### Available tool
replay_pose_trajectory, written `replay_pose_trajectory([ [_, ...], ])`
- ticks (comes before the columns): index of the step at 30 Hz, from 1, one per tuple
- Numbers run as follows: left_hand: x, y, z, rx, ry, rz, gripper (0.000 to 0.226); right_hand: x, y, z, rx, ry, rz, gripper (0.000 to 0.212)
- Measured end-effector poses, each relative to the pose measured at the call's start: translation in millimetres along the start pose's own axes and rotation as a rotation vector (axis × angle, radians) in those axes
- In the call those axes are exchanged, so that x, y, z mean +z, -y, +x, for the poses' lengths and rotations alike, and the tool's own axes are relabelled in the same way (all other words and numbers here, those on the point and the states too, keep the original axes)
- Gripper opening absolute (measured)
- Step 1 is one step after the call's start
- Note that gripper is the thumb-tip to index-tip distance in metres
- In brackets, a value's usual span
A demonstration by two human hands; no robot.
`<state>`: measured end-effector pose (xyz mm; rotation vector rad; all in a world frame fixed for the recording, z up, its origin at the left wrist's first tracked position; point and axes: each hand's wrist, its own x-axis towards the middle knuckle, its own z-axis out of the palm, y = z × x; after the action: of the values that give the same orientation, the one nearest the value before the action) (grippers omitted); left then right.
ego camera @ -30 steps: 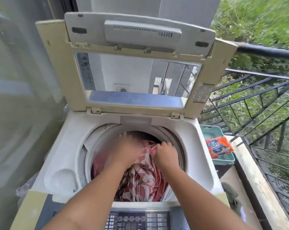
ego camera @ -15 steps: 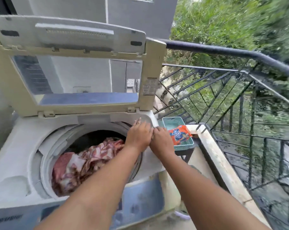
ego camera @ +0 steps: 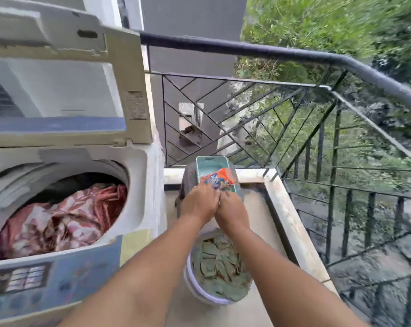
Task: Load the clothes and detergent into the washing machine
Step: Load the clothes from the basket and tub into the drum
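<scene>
The washing machine stands on the left w/ its lid up. The red-and-white clothes are already in the drum. A round tub w/ green cloth in it sits on the floor under the arms, so there may be more to load.

The small teal basket sits on a dark stool beside the machine. The orange detergent packet lies in the basket. The left hand and right hand are side by side at the packet's near edge. It's blurry there, so one can't tell if the fingers have closed on it.

What could go wrong: the basket looks light and sits up high, so a hard tug could tip it off the stool. If the packet is open, powder could spill.

Vs. 0.5 s ago: the hands were over the machine's rim and now they're at the basket. The clothes haven't moved.
</scene>
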<state>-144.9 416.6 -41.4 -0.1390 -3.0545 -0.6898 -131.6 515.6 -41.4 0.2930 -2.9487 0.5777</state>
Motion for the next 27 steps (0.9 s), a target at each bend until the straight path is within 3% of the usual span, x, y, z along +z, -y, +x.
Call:
replay_pose_trajectory([
  [6,60,-35,0,-0.103,0.080,-0.098,0.036,14,-80,-14,0.016,0.057,0.013,0.019],
  [9,90,-24,-3,-0.140,0.097,-0.110,0.037,31,-108,-20,0.110,0.131,-0.002,0.031],
  [15,171,16,9,-0.425,0.232,-0.175,0.057,99,-175,-31,0.277,0.238,0.044,0.046],
  [18,216,36,13,-0.573,0.253,-0.349,0.056,143,-203,-40,0.328,0.316,0.039,0.059],
  [21,263,54,14,-0.781,0.235,-0.656,0.048,190,-229,-50,0.440,0.354,0.105,0.047],
  [24,299,72,11,-1.066,0.164,-1.015,0.021,237,-245,-59,0.519,0.367,0.176,0.048],
  [27,335,90,5,-1.144,0.182,-1.105,0.024,280,-258,-60,0.649,0.375,0.334,0.063],
])
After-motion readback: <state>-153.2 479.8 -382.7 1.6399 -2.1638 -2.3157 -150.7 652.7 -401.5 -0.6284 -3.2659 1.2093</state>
